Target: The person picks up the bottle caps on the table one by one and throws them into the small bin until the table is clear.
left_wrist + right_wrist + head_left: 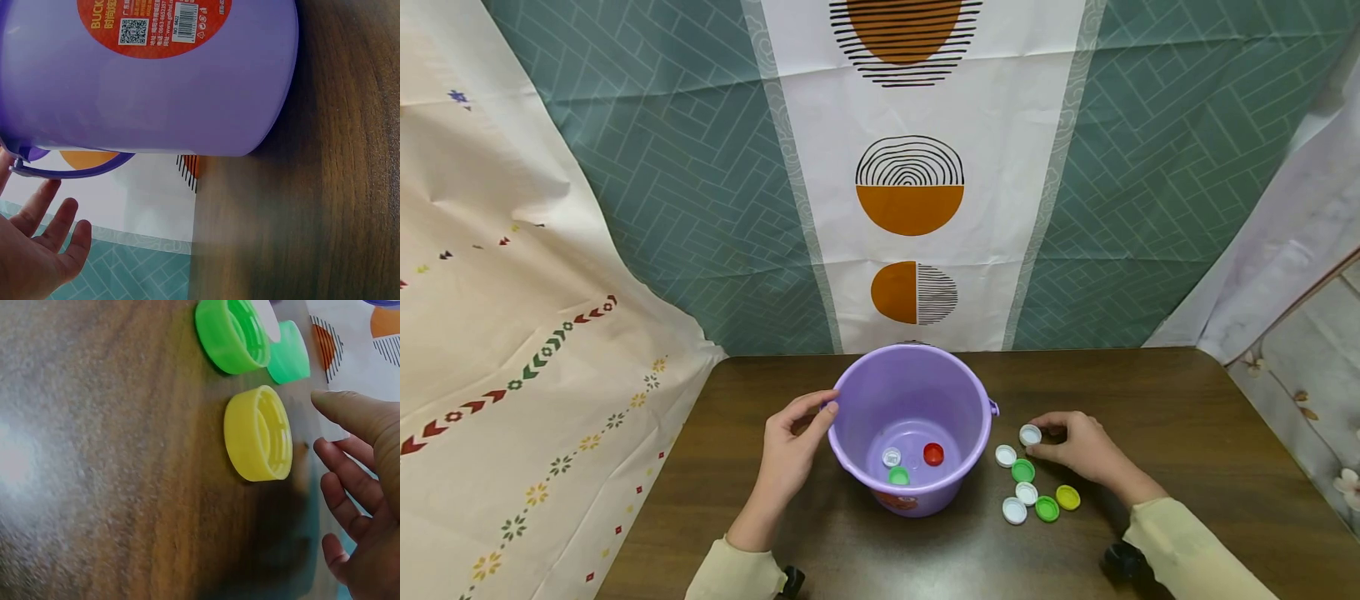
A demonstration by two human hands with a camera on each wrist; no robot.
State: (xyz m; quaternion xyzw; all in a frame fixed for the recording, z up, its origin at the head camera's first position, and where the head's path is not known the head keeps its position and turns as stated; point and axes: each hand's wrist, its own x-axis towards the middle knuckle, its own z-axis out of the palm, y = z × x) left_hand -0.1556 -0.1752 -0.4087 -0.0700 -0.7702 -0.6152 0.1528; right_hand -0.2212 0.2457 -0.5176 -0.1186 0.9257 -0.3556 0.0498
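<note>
A purple bucket (pixel 910 383) stands upright on the table, with a white, a red (pixel 933 454) and a green (pixel 898 476) bottle cap on its floor. My left hand (pixel 793 446) holds the bucket's left rim between thumb and index finger; the other fingers spread loosely beside the handle (pixel 81 172) in the left wrist view. To the right of the bucket, my right hand (pixel 1078 450) pinches a white bottle cap (pixel 1030 434) between thumb and fingertips. Close by lie several more caps, among them a yellow cap (pixel 1067 497) and a green cap (pixel 1047 508).
The brown wooden table (pixel 1210 433) meets a patterned cloth (pixel 985 208) along its back edge. Another printed cloth (pixel 550 350) hangs at the left. Dark wrist devices sit at both sleeves, the right one (pixel 1122 562) low over the table.
</note>
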